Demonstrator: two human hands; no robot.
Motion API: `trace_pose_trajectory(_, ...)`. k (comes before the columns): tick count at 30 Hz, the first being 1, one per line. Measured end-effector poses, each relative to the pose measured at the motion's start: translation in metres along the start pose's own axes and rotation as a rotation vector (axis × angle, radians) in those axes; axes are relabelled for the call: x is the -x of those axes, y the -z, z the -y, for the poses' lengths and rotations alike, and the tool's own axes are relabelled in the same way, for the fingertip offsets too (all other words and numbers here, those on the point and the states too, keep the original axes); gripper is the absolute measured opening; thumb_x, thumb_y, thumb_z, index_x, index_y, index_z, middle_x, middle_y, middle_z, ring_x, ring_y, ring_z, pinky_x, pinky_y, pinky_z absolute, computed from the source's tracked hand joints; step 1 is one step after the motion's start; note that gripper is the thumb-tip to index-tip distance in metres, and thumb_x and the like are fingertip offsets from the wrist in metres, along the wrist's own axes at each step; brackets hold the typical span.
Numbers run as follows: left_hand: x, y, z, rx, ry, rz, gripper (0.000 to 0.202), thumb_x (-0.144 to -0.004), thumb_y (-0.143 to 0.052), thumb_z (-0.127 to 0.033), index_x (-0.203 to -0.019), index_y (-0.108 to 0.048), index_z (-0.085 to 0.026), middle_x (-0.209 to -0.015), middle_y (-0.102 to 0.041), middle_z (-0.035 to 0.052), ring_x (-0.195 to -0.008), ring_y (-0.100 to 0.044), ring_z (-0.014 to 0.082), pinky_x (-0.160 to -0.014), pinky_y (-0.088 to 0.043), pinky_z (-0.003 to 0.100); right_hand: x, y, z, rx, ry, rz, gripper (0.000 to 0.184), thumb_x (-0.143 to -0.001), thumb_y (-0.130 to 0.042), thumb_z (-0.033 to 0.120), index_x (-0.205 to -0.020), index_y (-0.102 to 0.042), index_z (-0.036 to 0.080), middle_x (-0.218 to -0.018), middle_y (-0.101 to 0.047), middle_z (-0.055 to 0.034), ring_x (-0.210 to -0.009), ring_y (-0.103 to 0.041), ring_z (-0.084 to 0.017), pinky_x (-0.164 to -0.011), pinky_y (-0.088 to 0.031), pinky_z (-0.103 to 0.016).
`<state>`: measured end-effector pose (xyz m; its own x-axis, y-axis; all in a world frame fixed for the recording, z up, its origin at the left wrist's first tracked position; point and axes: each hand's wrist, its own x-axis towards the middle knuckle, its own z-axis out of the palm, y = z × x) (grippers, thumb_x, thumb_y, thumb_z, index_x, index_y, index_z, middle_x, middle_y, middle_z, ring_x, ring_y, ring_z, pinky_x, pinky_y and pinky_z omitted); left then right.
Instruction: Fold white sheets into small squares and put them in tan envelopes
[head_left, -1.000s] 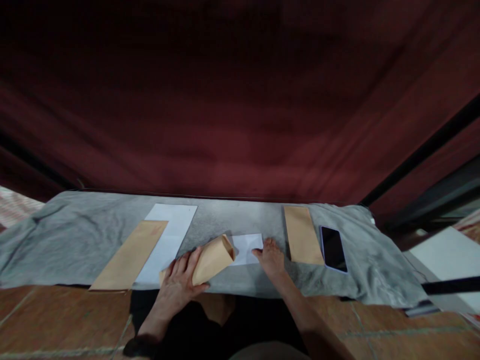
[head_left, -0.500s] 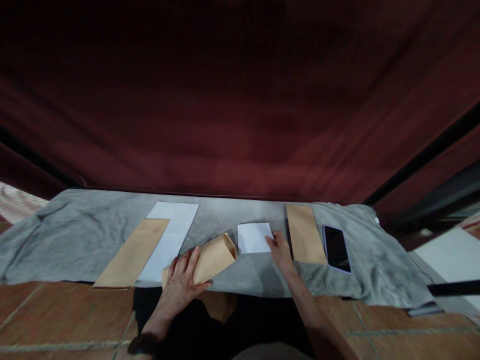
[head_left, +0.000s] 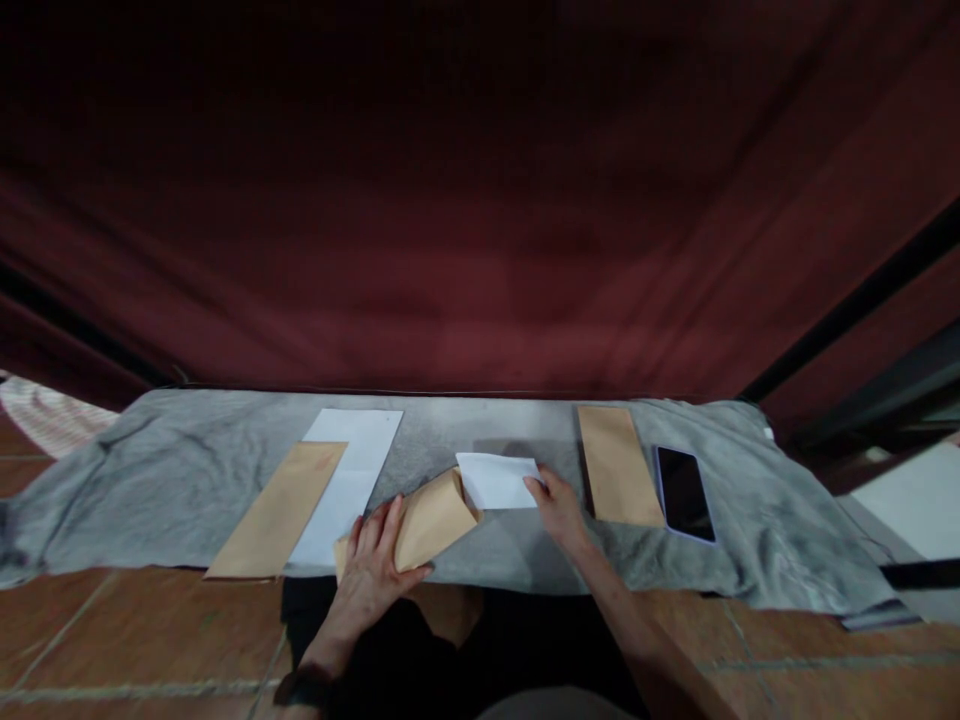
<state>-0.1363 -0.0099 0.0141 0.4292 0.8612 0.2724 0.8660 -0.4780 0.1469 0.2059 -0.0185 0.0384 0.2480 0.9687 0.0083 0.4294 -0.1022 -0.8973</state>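
Note:
My left hand (head_left: 373, 570) lies across a brown paper envelope (head_left: 431, 520), its fingers over the top and thumb along the near edge, steadying it. The envelope's mouth gapes towards the right. Between thumb and fingers, my right hand (head_left: 557, 508) pinches the right edge of a folded white sheet of paper (head_left: 499, 482). The sheet's left edge is at the envelope's open mouth; whether its lower corner is inside is hard to make out.
A grey cloth (head_left: 187, 450) covers the surface. On the left, another brown envelope (head_left: 281, 510) overlaps white paper (head_left: 364, 450). To the right lie a brown envelope stack (head_left: 619, 465) and a phone (head_left: 685, 492). A dark red fabric wall (head_left: 480, 300) rises behind.
My right hand has moved the white paper left, up to the envelope's mouth, and the sheet now tilts. My left hand stays on the envelope. The view has shifted slightly.

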Motion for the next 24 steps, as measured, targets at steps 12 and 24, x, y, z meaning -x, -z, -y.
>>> trace_pose_trajectory(12, 0.001, -0.003, 0.0, 0.012, -0.01, 0.025, 0.112, -0.077, -0.068, -0.063, -0.16, -0.006, -0.02, -0.146, -0.047, 0.0201, -0.134, -0.047, 0.0402, -0.116, -0.025, 0.059, -0.02, 0.022, 0.007, 0.188, 0.018, 0.18, 0.015, -0.085, -0.061, 0.022, -0.07, -0.064, 0.022, -0.07, -0.067, -0.0012, -0.072, -0.061, -0.019, -0.067, -0.038, -0.027)
trace_pose_trajectory(24, -0.03, -0.004, -0.037, 0.06, -0.104, 0.061, 0.118, -0.07, -0.077, -0.054, -0.16, -0.007, -0.02, -0.142, -0.048, 0.0189, -0.136, -0.044, 0.0404, -0.117, -0.02, 0.061, 0.0, -0.028, 0.009, 0.011, -0.018, 0.156, 0.031, -0.093, -0.053, 0.033, -0.067, -0.065, 0.023, -0.08, -0.069, -0.0022, -0.081, -0.063, -0.018, -0.076, -0.044, -0.026)
